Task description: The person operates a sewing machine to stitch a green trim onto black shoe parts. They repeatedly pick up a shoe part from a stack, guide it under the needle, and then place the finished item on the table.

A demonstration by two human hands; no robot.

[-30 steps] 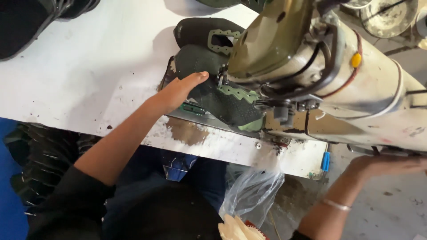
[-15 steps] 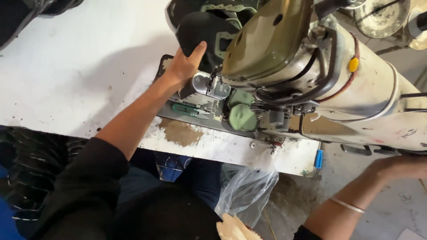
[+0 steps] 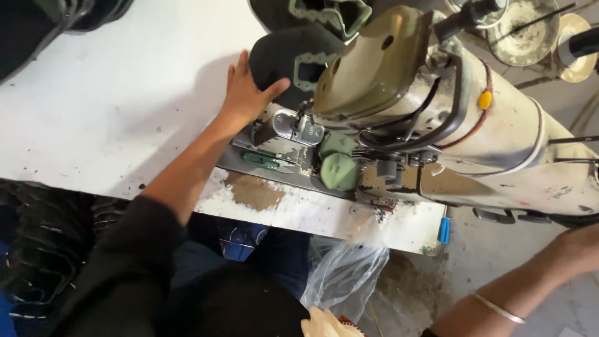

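Note:
My left hand (image 3: pixel 246 93) rests on the near edge of a dark shoe upper piece with green trim (image 3: pixel 293 59), thumb on top of it and fingers along its left side. The piece lies on the white table (image 3: pixel 125 106) just behind the needle area of a worn cream and olive sewing machine (image 3: pixel 449 118). A second dark piece with green trim (image 3: pixel 321 14) lies further back. My right hand (image 3: pixel 577 249) reaches low at the right edge beside the machine's body; its fingers are cut off by the frame. A thin bracelet (image 3: pixel 499 309) circles that wrist.
The metal needle plate (image 3: pixel 287 134) and a green knob (image 3: pixel 340 171) sit bare below the machine head. Dark stacked pieces lie at the top left (image 3: pixel 56 19) and lower left (image 3: pixel 43 249). A clear plastic bag (image 3: pixel 346 274) hangs under the table edge.
My left hand has slid the dark piece off the needle plate and away toward the back of the table, baring the plate. My right hand has stayed low at the right.

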